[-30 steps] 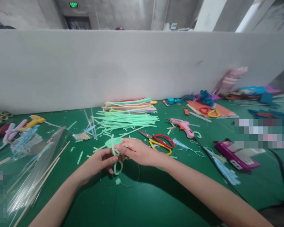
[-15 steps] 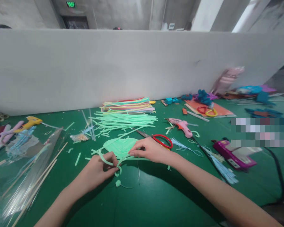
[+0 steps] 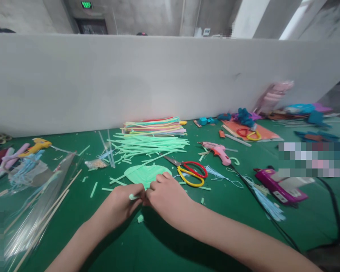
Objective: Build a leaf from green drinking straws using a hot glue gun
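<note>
My left hand (image 3: 121,204) and my right hand (image 3: 166,194) meet over the green table (image 3: 187,241), fingertips pressed together. Both pinch a mint-green pipe cleaner strip (image 3: 133,197), of which only a short end shows at my left fingers. Just behind the hands lies a flat mint-green leaf shape (image 3: 144,173) made of the same strips. A small green scrap (image 3: 141,218) lies under the hands. Red and yellow scissors (image 3: 191,173) lie right of my right hand.
A pile of mint-green strips (image 3: 147,145) and a stack of coloured ones (image 3: 155,126) lie behind. A pink glue gun (image 3: 218,151), a yellow glue gun (image 3: 35,146), clear bags with sticks (image 3: 36,200) at left, a purple box (image 3: 283,187) and a black cable (image 3: 337,219) at right. A grey partition (image 3: 170,79) closes the back.
My hands have come together and moved nearer to me. The looped strip that was spread between them is now bunched inside my fingers, and the scissors are uncovered.
</note>
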Action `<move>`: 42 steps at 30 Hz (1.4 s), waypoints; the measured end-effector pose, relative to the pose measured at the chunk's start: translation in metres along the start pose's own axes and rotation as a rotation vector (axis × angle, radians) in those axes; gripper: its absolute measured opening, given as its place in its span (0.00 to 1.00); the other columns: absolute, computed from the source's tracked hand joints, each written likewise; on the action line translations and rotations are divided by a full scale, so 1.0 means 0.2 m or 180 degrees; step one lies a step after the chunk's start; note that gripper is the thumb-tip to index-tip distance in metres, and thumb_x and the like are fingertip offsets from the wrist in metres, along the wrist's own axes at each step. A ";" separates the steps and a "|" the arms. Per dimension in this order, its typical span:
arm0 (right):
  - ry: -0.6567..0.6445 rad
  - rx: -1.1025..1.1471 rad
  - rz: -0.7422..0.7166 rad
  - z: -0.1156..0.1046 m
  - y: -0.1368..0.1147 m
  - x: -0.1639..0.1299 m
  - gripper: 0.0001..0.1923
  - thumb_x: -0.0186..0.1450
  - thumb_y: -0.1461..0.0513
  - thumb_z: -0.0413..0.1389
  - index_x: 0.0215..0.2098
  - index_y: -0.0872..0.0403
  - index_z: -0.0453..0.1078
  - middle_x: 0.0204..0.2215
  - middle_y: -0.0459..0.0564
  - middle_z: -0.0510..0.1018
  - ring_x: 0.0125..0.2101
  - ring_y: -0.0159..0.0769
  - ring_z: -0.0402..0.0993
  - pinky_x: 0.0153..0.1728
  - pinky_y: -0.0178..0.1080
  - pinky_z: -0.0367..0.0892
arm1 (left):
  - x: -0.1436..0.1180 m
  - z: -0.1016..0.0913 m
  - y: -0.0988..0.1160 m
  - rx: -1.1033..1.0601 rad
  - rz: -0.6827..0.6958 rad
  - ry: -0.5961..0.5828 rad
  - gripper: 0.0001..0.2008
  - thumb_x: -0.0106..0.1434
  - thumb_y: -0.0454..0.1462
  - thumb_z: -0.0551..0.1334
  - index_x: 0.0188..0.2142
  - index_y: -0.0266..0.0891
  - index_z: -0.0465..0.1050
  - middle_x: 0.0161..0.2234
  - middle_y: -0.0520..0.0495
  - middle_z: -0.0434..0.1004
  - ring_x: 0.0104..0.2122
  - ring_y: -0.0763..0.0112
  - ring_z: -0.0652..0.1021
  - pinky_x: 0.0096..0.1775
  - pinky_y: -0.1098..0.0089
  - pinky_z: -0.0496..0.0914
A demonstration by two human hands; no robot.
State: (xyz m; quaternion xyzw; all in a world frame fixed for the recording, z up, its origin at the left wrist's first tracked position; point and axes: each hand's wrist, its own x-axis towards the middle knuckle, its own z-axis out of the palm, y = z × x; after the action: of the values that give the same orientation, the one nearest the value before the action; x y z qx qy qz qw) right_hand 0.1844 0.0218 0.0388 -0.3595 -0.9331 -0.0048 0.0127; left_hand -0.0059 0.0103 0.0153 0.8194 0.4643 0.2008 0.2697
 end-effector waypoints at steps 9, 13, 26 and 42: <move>-0.0212 0.0723 -0.0240 0.06 0.08 0.01 0.10 0.70 0.59 0.54 0.37 0.58 0.74 0.32 0.52 0.78 0.34 0.37 0.74 0.29 0.36 0.56 | -0.01 -0.04 -0.07 -0.0371 -0.0170 -0.0112 0.05 0.64 0.39 0.60 0.33 0.42 0.71 0.32 0.50 0.80 0.33 0.68 0.78 0.36 0.71 0.68; -0.0268 0.0870 -0.0218 0.06 0.10 -0.01 0.10 0.71 0.60 0.52 0.39 0.58 0.72 0.33 0.52 0.77 0.32 0.35 0.72 0.27 0.36 0.54 | -0.04 -0.05 -0.07 -0.0296 -0.0181 -0.0162 0.06 0.63 0.39 0.61 0.30 0.42 0.69 0.32 0.51 0.78 0.32 0.69 0.76 0.35 0.71 0.66; 0.0091 0.1201 -0.0127 0.16 0.02 0.03 0.09 0.71 0.61 0.52 0.39 0.59 0.70 0.34 0.54 0.76 0.32 0.36 0.72 0.30 0.36 0.58 | -0.03 -0.04 -0.06 -0.0122 -0.0165 -0.0083 0.06 0.61 0.38 0.60 0.28 0.42 0.68 0.29 0.52 0.75 0.29 0.69 0.73 0.33 0.71 0.65; 0.0486 0.1301 -0.0111 0.21 0.02 0.06 0.10 0.70 0.61 0.50 0.39 0.57 0.71 0.34 0.52 0.76 0.31 0.33 0.71 0.31 0.35 0.58 | -0.08 -0.11 0.00 0.2505 0.1441 0.0812 0.13 0.66 0.30 0.56 0.46 0.41 0.75 0.44 0.43 0.80 0.49 0.58 0.76 0.57 0.52 0.63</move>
State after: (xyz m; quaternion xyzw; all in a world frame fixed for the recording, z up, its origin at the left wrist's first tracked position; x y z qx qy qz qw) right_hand 0.1782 0.0335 -0.0025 -0.3318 -0.9170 0.1571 0.1559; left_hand -0.0276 0.0017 0.0315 0.9088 0.3442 0.1623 -0.1712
